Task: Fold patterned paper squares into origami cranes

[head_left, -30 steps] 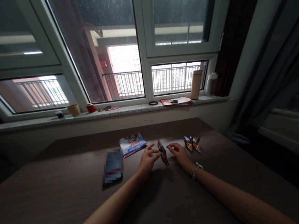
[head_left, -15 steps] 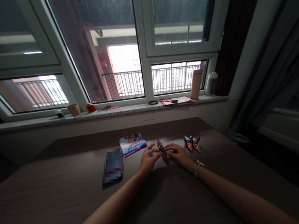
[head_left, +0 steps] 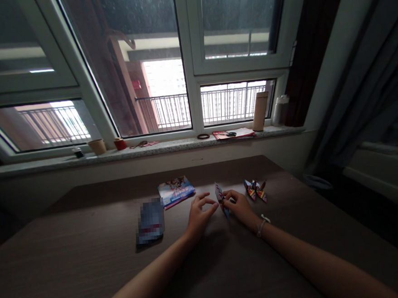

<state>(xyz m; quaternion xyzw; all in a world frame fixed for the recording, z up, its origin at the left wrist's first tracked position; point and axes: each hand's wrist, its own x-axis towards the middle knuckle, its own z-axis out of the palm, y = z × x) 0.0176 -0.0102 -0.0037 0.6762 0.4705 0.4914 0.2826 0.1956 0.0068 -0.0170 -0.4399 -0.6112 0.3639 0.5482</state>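
Observation:
Above the middle of the table I have a folded piece of printed paper, pointed at its upper and lower ends. My right hand pinches it from the right side between thumb and fingers. To the left of the paper, my left hand has its fingers apart and holds nothing. Its thumb tip comes close to the paper's edge; whether they touch I cannot tell. Right of my right hand, folded paper shapes with pointed tips and bright print rest on the table.
A stack of printed sheets and a pixelated dark item lie left of my hands on the brown table. Along the windowsill stand a paper cup, a red spool, scissors on papers, and a tan flask.
My left fingers have come off the folded paper. The paper has turned in my right hand, showing a paler face, and has shifted slightly right.

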